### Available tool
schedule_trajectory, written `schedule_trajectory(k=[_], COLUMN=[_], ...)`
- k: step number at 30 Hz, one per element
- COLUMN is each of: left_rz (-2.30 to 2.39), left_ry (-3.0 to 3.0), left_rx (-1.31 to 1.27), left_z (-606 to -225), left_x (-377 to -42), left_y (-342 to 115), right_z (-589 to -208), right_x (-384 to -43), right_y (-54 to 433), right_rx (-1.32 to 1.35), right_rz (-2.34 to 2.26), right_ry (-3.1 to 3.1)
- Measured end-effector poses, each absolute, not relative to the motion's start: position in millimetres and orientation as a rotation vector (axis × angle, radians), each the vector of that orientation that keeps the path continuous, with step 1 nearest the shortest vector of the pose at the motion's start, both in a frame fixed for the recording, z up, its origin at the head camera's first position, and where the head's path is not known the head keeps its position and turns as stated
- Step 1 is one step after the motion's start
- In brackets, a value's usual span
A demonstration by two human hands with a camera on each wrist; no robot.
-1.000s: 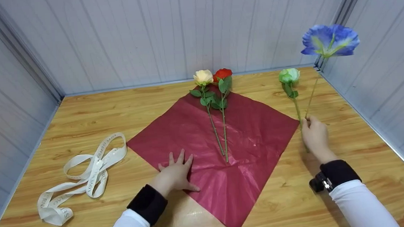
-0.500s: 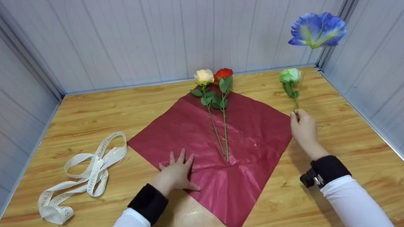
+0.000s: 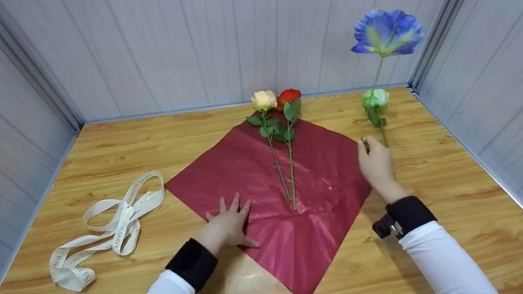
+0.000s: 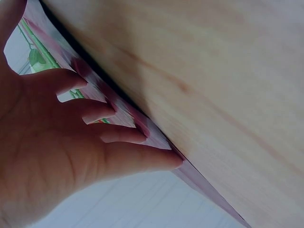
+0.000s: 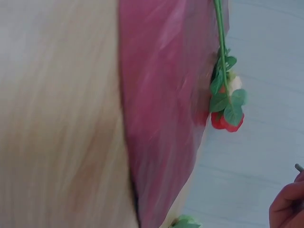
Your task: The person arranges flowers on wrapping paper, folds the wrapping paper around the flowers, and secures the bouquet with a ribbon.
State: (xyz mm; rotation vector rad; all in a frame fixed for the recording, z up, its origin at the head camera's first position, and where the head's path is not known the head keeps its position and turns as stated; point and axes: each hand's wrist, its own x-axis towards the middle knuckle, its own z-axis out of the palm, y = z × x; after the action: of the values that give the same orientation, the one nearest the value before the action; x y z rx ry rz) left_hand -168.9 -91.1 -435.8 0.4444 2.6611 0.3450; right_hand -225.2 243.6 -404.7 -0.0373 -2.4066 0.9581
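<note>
My left hand (image 3: 225, 226) rests with fingers spread on the lower left edge of a dark red sheet of wrapping paper (image 3: 330, 226). In the left wrist view, its fingertips press along the paper's edge. My right hand (image 3: 377, 163) pinches the thin stem of a blue flower (image 3: 389, 34) over the paper's right corner, the bloom standing high above. At the right wrist view's edge, a stem tip pokes out of the curled fingers (image 5: 287, 204). A cream rose (image 3: 264, 100) and a red rose (image 3: 289, 96) lie side by side on the paper, blooms at its far corner.
A pale green and white flower (image 3: 375, 98) lies on the wooden table (image 3: 171, 140) just beyond my right hand. Loops of white printed ribbon (image 3: 125, 215) lie left of the paper. Grey panel walls (image 3: 163, 46) border the back and both sides.
My right hand has moved left with the blue flower, from beside the green and white flower to the paper's right corner. The bloom has shifted left and upward. My left hand stays put.
</note>
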Motion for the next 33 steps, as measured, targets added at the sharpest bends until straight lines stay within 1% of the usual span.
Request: schedule_trajectory(k=[6, 15, 22, 33], left_rz=[0.345, 0.362, 0.363, 0.359], left_ry=[2.656, 2.647, 2.65, 2.652], left_rx=[0.446, 0.437, 0.433, 0.448], left_z=[-434.6, -434.0, -434.4, -435.9], left_x=[-169.1, -168.0, -167.9, -169.0], left_y=[-90.5, -92.5, -93.3, -91.8], right_z=[-400.9, -407.4, -413.4, -418.1], right_x=[-226.6, -226.3, -224.5, -222.2], right_y=[219.6, 191.5, 184.6, 188.6], right_rx=[-0.007, 0.059, 0.075, 0.055], right_rz=[0.988, 1.013, 1.027, 0.991], right_ry=[-2.41, -2.496, -2.537, -2.59])
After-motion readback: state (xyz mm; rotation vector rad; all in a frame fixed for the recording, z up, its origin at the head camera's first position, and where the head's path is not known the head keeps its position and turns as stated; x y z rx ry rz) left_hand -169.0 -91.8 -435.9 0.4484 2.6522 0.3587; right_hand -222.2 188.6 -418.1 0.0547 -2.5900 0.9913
